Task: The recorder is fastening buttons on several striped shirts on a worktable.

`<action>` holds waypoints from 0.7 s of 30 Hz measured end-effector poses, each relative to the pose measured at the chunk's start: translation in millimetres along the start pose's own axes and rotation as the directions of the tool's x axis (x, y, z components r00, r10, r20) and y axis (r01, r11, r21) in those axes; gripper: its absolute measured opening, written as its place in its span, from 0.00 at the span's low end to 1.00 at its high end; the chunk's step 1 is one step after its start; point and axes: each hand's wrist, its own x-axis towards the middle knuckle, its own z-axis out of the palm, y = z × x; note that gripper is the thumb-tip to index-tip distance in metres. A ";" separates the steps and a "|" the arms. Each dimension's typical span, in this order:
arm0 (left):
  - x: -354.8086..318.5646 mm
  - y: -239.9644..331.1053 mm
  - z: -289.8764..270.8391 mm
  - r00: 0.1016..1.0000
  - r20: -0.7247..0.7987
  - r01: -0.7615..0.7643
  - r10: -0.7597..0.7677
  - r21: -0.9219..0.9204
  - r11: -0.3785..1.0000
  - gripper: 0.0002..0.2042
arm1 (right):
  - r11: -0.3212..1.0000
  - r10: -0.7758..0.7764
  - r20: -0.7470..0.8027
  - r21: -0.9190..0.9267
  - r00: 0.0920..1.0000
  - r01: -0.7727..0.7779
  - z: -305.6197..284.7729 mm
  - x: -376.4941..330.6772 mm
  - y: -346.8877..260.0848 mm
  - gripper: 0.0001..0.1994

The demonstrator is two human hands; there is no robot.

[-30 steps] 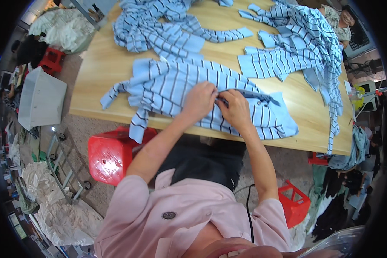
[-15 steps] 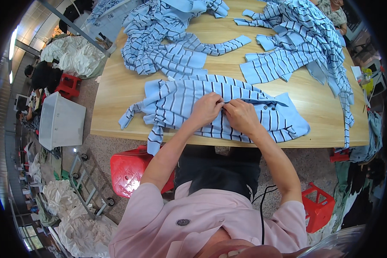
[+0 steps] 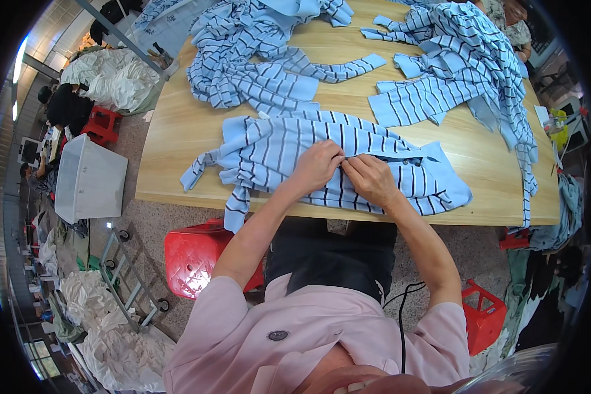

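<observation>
A light blue shirt (image 3: pixel 276 148) with dark stripes lies along the table's near edge, its plain blue collar (image 3: pixel 450 174) to the right and its sleeves to the left. My left hand (image 3: pixel 319 165) rests on the middle of the shirt, thumb and fingers pinched on the front placket (image 3: pixel 387 157). Close beside it, my right hand (image 3: pixel 372 180) pinches the same strip, its fingertips almost touching the left ones. Whatever lies between the fingertips is too small and covered to make out. Right of my hands, the placket's edge partly hides dark buttons.
More striped shirts lie heaped on the wooden table (image 3: pixel 171 141): one pile (image 3: pixel 243 65) far left, another (image 3: pixel 466 65) far right. Red stools (image 3: pixel 190 259) stand below the near edge. A white bin (image 3: pixel 92 180) and a metal trolley frame are at left. Other people sit farther off.
The placket strip right of my hands now lies over the dark buttons that showed before. My hands stay at nearly the same spot, with the right fingers shifted slightly. The view has moved a little.
</observation>
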 end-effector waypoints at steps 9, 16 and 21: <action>-8.0 -6.5 8.4 0.985 -0.098 -0.140 0.142 0.029 0.990 0.07 | 0.999 0.039 -0.009 -0.009 0.999 -0.039 -1.7 0.4 -2.5 0.13; -11.2 -8.8 -1.9 0.988 -0.016 -0.153 0.152 -0.036 0.988 0.06 | 0.998 0.066 0.006 -0.008 0.998 -0.066 -2.0 -2.1 -5.9 0.13; -8.2 -9.1 -12.4 0.985 0.063 -0.158 0.162 -0.065 0.985 0.08 | 0.993 0.115 0.037 0.019 0.993 -0.116 -2.6 -0.5 -3.7 0.10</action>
